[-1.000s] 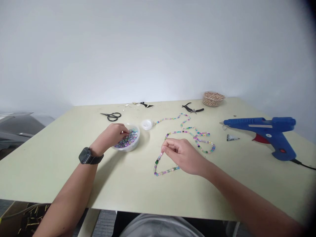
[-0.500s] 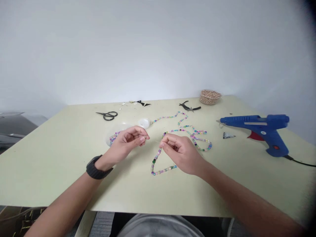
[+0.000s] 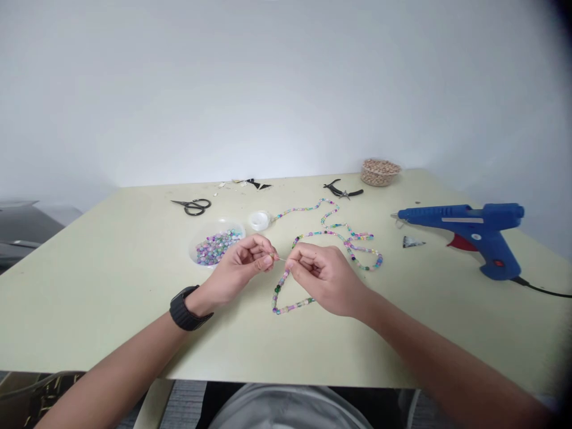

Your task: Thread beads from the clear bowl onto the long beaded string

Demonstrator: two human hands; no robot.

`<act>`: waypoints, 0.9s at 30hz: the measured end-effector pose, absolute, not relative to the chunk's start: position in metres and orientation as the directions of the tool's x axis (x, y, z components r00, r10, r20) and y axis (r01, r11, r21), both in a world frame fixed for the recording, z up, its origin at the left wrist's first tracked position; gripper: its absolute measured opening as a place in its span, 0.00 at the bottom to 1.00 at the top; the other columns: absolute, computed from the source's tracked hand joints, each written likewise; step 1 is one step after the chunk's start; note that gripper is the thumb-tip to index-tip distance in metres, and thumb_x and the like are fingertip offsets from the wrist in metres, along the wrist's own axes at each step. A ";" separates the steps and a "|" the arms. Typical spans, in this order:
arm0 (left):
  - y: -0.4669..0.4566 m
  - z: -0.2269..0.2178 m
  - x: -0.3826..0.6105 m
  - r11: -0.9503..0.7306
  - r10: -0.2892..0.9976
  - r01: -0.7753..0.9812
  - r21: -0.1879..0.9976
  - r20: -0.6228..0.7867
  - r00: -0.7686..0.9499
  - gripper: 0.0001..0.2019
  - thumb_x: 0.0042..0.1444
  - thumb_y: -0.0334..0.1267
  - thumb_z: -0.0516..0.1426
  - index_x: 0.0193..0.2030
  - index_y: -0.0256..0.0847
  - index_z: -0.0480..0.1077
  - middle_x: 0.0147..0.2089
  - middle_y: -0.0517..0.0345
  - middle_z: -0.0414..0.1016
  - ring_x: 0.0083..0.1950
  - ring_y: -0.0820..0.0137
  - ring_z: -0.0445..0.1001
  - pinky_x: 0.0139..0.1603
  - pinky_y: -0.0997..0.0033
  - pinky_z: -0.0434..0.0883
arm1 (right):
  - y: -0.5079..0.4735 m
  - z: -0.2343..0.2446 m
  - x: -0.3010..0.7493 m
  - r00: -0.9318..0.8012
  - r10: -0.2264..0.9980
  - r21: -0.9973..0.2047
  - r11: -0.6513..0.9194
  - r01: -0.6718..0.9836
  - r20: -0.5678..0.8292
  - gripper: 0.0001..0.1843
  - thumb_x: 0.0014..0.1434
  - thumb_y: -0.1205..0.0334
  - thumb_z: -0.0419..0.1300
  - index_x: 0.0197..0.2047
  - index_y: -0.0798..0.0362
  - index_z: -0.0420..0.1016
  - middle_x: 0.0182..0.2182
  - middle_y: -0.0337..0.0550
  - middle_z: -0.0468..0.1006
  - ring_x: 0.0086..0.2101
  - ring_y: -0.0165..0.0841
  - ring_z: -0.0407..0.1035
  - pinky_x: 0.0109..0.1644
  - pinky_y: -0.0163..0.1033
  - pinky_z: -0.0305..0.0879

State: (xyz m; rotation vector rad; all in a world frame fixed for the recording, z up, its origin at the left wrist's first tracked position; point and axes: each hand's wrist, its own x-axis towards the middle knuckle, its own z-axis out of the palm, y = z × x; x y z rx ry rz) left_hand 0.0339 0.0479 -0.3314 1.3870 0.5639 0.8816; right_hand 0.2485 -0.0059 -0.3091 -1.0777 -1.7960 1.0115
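Note:
My left hand (image 3: 250, 259), with a black watch on its wrist, is closed in a pinch on a small bead at the fingertips. Facing it, my right hand (image 3: 319, 271) pinches the end of a thin clear string (image 3: 281, 258), and a short bit of it spans the gap to the bead. A long strand of colourful beads (image 3: 277, 288) lies in loops on the table, passing behind and under my right hand. Its far end reaches a white spool (image 3: 260, 220). Just beyond my left hand is a clear dish of loose beads (image 3: 217, 245).
Black-handled scissors (image 3: 194, 206) lie at the back left, pliers (image 3: 343, 190) at the back middle. A tub of tan pellets (image 3: 381, 172) stands near the wall. On the right rests a blue glue gun (image 3: 473, 226) with its cord, beside a small dark triangular piece (image 3: 412, 242).
My left hand has moved right, up to my right hand's fingertips, bringing the bead to the string. More of the bead dish shows now. My right hand has barely moved.

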 end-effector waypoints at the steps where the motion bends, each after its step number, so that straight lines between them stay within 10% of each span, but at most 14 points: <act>1: 0.048 -0.331 0.034 -0.046 0.803 -0.195 0.980 0.153 0.576 0.06 0.61 0.38 0.65 0.42 0.40 0.73 0.34 0.59 0.71 0.35 0.77 0.67 0.38 0.75 0.66 | -0.006 -0.309 0.248 -0.327 0.919 -0.907 0.315 0.281 0.219 0.11 0.66 0.61 0.57 0.31 0.53 0.69 0.18 0.29 0.58 0.20 0.24 0.50 0.24 0.33 0.46; 27: 0.047 -0.334 0.036 -0.099 0.814 -0.183 0.978 0.185 0.550 0.06 0.58 0.34 0.67 0.39 0.40 0.75 0.35 0.60 0.73 0.37 0.77 0.69 0.39 0.78 0.67 | -0.006 -0.311 0.248 -0.351 0.902 -0.893 0.357 0.273 0.254 0.10 0.64 0.66 0.58 0.30 0.54 0.68 0.16 0.27 0.56 0.19 0.22 0.49 0.22 0.31 0.46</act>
